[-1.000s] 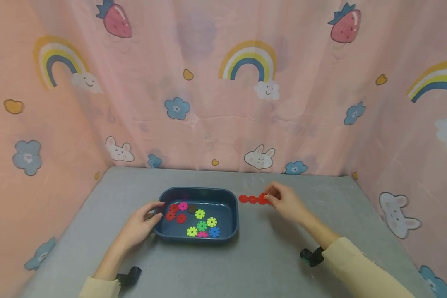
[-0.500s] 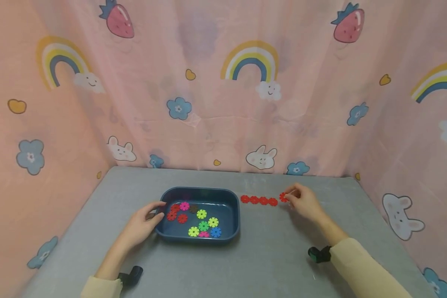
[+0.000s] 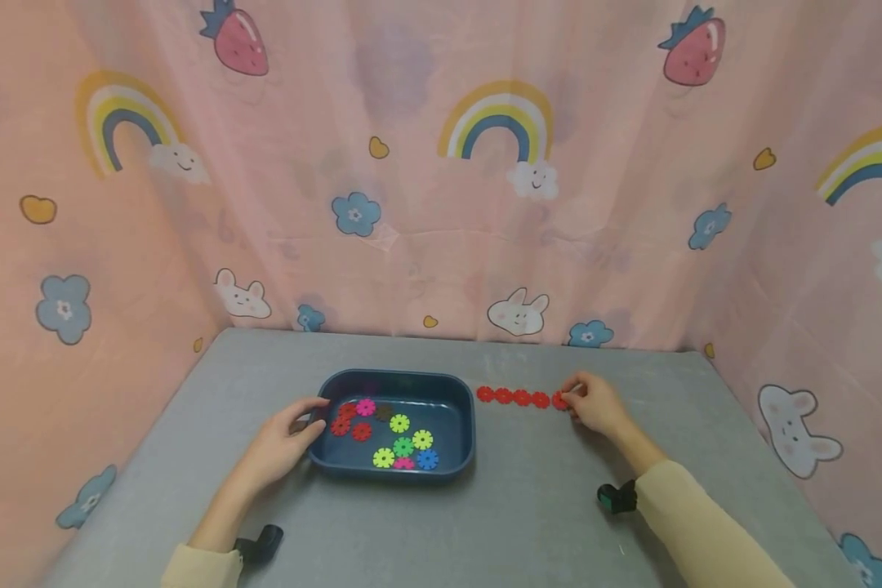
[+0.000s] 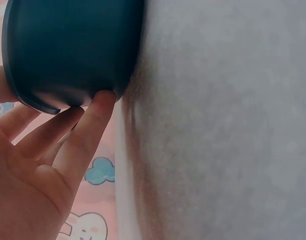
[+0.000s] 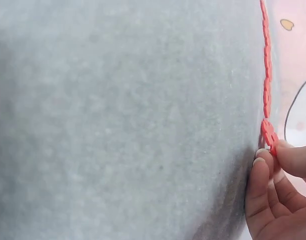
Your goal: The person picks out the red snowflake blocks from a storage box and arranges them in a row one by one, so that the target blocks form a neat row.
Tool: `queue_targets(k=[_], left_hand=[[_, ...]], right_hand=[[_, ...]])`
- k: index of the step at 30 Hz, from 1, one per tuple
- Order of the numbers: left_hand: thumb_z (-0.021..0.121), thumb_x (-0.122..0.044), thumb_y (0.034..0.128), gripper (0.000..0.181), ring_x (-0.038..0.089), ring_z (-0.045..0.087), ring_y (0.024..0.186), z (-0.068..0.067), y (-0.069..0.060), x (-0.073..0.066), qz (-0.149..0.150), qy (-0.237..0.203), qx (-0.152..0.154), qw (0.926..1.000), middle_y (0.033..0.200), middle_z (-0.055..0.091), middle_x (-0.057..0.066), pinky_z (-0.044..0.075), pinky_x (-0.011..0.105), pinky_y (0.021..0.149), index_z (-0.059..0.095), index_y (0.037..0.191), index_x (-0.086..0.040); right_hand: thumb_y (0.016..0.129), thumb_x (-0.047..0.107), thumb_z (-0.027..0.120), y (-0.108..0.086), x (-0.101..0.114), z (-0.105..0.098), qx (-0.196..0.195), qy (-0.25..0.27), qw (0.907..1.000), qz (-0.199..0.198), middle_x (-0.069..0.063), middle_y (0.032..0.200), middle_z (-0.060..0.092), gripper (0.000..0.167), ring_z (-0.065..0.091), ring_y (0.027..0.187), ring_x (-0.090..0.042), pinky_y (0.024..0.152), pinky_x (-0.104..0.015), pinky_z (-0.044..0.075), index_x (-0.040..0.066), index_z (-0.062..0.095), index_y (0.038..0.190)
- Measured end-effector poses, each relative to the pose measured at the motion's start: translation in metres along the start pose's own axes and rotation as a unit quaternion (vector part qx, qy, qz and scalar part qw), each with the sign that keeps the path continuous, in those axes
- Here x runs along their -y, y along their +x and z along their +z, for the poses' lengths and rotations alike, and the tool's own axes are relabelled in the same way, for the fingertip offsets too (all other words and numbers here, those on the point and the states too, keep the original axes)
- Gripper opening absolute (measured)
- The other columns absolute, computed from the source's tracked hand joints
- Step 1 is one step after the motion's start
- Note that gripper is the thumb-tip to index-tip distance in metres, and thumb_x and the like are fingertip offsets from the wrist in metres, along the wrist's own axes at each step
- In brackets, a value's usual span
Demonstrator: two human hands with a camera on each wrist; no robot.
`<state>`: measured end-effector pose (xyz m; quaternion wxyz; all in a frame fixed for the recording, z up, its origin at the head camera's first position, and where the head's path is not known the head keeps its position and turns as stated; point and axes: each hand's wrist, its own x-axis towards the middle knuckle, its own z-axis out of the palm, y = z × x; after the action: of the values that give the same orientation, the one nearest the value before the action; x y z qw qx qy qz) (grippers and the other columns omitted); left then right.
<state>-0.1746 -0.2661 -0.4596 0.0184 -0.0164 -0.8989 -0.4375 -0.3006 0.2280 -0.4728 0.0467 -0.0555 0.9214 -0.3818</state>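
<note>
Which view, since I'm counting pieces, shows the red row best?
The head view: the red row shows all five, its last disc partly covered by the right hand. The right wrist view shows the row nearly edge-on, cut off at the top; the left wrist, none of it.

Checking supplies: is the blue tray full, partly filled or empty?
The tray is partly filled: colored discs lie inside, with bare floor showing.

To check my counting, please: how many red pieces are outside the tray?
5. Four red pieces lie in a row on the table, right of the tray; the right hand pinches the fifth piece at the row's right end. Any under the hand would be hidden.
</note>
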Motion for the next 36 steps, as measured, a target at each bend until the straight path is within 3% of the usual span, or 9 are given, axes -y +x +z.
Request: queue_targets(k=[19, 24, 30, 36], left_hand=[[0.061, -0.02, 0.1032, 0.038, 0.046, 0.056, 0.127, 0.002, 0.001, 0.003, 0.008, -0.01, 0.002, 0.9999, 0.148, 0.051, 0.02, 0.046, 0.06, 0.103, 0.058, 0.141, -0.013], [0.061, -0.018, 0.103, 0.038, 0.046, 0.056, 0.127, 0.001, 0.001, 0.002, 0.005, -0.004, -0.001, 1.0, 0.148, 0.051, 0.021, 0.045, 0.061, 0.104, 0.057, 0.141, -0.012], [0.06, -0.019, 0.1035, 0.039, 0.047, 0.055, 0.129, 0.001, 0.0, 0.0, 0.0, -0.001, 0.003, 1.0, 0.15, 0.049, 0.022, 0.043, 0.063, 0.104, 0.056, 0.142, -0.011], [0.06, -0.02, 0.1035, 0.039, 0.047, 0.055, 0.129, 0.001, 0.0, 0.0, 0.003, 0.001, 0.004, 1.0, 0.149, 0.05, 0.022, 0.044, 0.062, 0.104, 0.056, 0.142, -0.011]], right_hand=[[0.103, 0.011, 0.059, -0.003, 0.002, -0.005, 0.007, 0.003, 1.0, 0.001, -0.015, 0.092, 0.067, 0.024, 0.063, 0.074, -0.02, 0.063, -0.031, 0.059, -0.007, 0.064, 0.117], [0.102, 0.011, 0.059, -0.006, 0.017, -0.011, 0.005, -0.006, 0.9996, -0.028, -0.015, 0.091, 0.067, 0.025, 0.062, 0.073, -0.022, 0.062, -0.031, 0.057, -0.008, 0.065, 0.117], [0.102, 0.017, 0.061, -0.013, 0.046, -0.017, -0.016, -0.046, 0.9962, -0.072, -0.015, 0.105, 0.071, 0.026, 0.064, 0.087, -0.026, 0.067, -0.033, 0.056, -0.003, 0.069, 0.117], [0.101, 0.018, 0.062, -0.026, 0.077, -0.015, -0.029, -0.035, 0.994, -0.099, -0.014, 0.102, 0.072, 0.025, 0.064, 0.087, -0.026, 0.066, -0.033, 0.055, -0.002, 0.07, 0.115]])
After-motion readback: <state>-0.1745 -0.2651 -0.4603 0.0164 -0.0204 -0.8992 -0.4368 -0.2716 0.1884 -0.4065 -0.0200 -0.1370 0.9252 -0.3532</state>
